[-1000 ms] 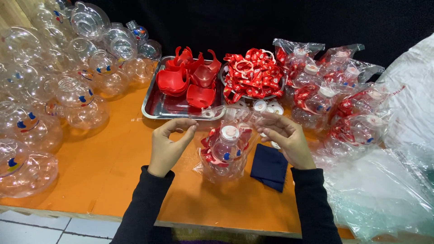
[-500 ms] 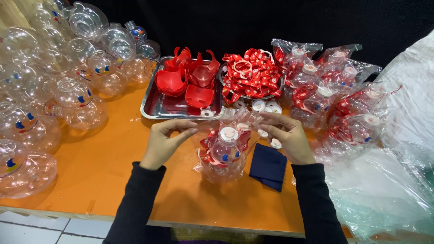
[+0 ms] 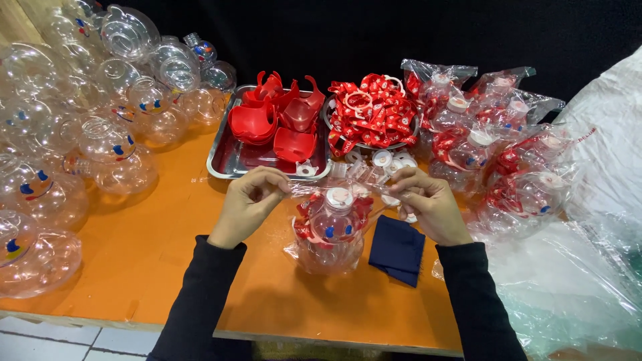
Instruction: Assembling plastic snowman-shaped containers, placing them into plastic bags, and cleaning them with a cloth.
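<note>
Item: bagged bottle [image 3: 329, 230] on the orange worktop [image 3: 154, 247]. I see my left hand [image 3: 246, 206] and right hand [image 3: 431, 206] pinching the bag's top corners, bottle between them.

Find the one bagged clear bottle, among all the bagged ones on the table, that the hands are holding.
It is the bagged bottle at the front centre, beside the navy cloth. The left hand and right hand pinch its bag top; the others lie piled at the right.
</note>
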